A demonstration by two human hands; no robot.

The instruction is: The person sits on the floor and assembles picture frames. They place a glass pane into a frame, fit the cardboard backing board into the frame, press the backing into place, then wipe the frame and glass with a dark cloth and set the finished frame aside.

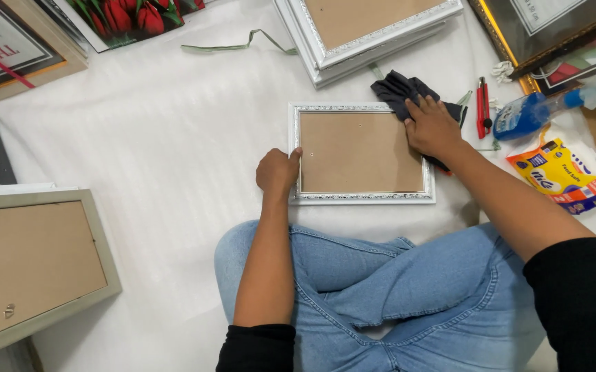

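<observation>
A small silver ornate picture frame (361, 198) with a brown backing board lies flat on the white sheet in front of my crossed legs. My left hand (278, 172) rests on its left edge, thumb on the rim, fingers curled. My right hand (433, 127) presses flat on a dark grey cloth (398, 90) at the frame's upper right corner, with part of the cloth under my palm.
A stack of white frames (374, 41) lies beyond. A red cutter (482, 107), blue spray bottle (532, 114) and yellow packet (563, 176) sit to the right. A larger greenish frame (108, 262) lies at left. Framed pictures (8, 48) line the far edge.
</observation>
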